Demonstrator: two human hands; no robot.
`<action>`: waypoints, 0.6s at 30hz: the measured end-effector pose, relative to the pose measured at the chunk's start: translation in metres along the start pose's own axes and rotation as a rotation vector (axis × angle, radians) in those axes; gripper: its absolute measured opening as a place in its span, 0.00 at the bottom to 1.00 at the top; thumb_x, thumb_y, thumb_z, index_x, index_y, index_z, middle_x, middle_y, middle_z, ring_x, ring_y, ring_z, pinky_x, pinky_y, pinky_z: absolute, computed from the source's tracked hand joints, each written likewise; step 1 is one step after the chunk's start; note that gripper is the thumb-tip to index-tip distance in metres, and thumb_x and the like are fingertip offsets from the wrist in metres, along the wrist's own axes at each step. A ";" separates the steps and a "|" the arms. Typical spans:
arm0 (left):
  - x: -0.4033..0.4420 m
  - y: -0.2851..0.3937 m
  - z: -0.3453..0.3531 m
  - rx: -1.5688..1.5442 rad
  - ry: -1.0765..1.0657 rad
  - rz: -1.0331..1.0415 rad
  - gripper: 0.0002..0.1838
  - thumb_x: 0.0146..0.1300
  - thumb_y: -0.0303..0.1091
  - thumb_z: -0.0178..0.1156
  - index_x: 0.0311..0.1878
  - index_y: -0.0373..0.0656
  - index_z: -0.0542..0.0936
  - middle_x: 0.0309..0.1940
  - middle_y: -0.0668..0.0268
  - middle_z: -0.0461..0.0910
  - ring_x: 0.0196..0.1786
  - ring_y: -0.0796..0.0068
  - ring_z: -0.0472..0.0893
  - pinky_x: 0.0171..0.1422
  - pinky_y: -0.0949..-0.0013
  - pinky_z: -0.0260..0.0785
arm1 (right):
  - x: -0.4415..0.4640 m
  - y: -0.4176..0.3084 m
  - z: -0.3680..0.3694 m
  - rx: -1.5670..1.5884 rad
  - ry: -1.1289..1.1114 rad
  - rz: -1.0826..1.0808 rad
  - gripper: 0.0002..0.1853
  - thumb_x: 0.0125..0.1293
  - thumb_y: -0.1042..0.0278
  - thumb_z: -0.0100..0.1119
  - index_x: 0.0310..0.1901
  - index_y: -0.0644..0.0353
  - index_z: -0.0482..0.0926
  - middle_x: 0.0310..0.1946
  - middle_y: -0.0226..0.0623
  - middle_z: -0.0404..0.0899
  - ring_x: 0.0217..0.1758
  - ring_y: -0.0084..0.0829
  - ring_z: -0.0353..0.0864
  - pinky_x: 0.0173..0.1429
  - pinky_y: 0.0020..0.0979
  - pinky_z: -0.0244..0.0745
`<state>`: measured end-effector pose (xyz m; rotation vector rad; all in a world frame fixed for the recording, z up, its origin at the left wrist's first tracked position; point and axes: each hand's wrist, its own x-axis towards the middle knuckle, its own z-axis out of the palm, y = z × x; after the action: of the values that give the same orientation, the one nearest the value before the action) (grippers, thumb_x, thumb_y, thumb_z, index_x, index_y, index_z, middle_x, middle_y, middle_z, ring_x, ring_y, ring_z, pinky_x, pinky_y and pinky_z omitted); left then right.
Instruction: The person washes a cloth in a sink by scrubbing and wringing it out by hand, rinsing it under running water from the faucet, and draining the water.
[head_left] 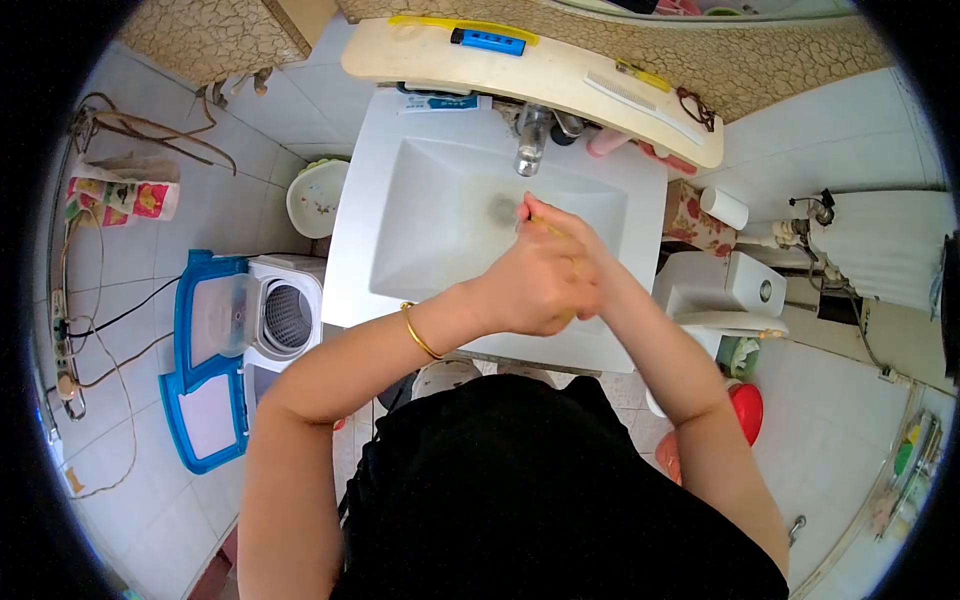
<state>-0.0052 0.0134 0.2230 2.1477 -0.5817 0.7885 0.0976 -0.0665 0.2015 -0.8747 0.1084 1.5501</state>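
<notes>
Two overlapping hands (542, 282), palms out of sight

The left hand (538, 282) hides much of the right hand (580, 238).

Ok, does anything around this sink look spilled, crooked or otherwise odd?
Mainly the washing machine left of the sink: its blue-framed lid stands wide open, leaving the drum uncovered. That may be deliberate, so it's only mildly odd. I can't make out any clear spill.
</notes>
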 end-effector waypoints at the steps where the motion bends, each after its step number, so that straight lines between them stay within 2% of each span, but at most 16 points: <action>1: 0.005 0.003 0.001 0.048 0.005 0.078 0.06 0.36 0.29 0.62 0.20 0.49 0.74 0.26 0.71 0.75 0.33 0.69 0.76 0.29 0.64 0.68 | 0.005 -0.006 -0.005 -0.011 -0.078 0.069 0.14 0.72 0.53 0.54 0.34 0.53 0.72 0.22 0.25 0.69 0.24 0.19 0.68 0.28 0.22 0.64; 2: 0.009 0.006 0.002 0.058 -0.072 0.114 0.05 0.37 0.31 0.61 0.20 0.49 0.74 0.25 0.71 0.75 0.33 0.69 0.75 0.29 0.64 0.68 | 0.009 -0.009 -0.008 -0.022 -0.154 0.137 0.15 0.72 0.52 0.53 0.31 0.52 0.71 0.21 0.24 0.68 0.24 0.18 0.66 0.27 0.21 0.61; 5: 0.020 0.017 0.003 0.117 -0.277 0.230 0.08 0.41 0.39 0.59 0.18 0.48 0.73 0.21 0.70 0.71 0.30 0.70 0.75 0.29 0.64 0.69 | -0.002 -0.027 0.016 -0.267 -0.197 0.230 0.20 0.71 0.47 0.54 0.25 0.50 0.67 0.17 0.23 0.64 0.19 0.15 0.60 0.23 0.22 0.57; 8: 0.023 0.020 0.020 0.128 -0.404 0.294 0.07 0.40 0.38 0.60 0.16 0.47 0.77 0.19 0.68 0.75 0.27 0.68 0.76 0.28 0.65 0.70 | -0.006 -0.038 0.028 -0.601 -0.167 0.344 0.23 0.69 0.44 0.56 0.23 0.50 0.66 0.13 0.21 0.60 0.15 0.15 0.55 0.20 0.24 0.54; 11: 0.025 0.024 0.043 0.242 -0.666 0.235 0.08 0.40 0.38 0.60 0.17 0.45 0.81 0.20 0.64 0.80 0.26 0.64 0.80 0.27 0.63 0.71 | -0.006 -0.038 0.035 -0.804 -0.239 0.405 0.25 0.69 0.44 0.56 0.21 0.50 0.65 0.12 0.21 0.59 0.12 0.17 0.52 0.18 0.25 0.51; 14: 0.027 0.018 0.065 0.316 -0.822 0.162 0.07 0.43 0.36 0.61 0.20 0.45 0.84 0.23 0.60 0.83 0.28 0.60 0.82 0.27 0.59 0.71 | -0.002 -0.033 0.038 -1.077 -0.191 0.358 0.26 0.72 0.48 0.53 0.19 0.53 0.61 0.10 0.21 0.55 0.12 0.17 0.52 0.17 0.24 0.51; 18: 0.016 -0.005 0.087 0.304 -0.918 0.019 0.07 0.47 0.33 0.60 0.22 0.44 0.85 0.24 0.58 0.84 0.29 0.58 0.83 0.29 0.51 0.72 | 0.019 -0.022 0.018 -1.415 -0.070 0.256 0.24 0.70 0.50 0.53 0.19 0.57 0.70 0.12 0.28 0.65 0.13 0.23 0.61 0.21 0.28 0.61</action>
<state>0.0393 -0.0543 0.1868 2.7463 -0.9760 -0.1801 0.1098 -0.0362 0.2122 -1.9188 -1.0884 1.7982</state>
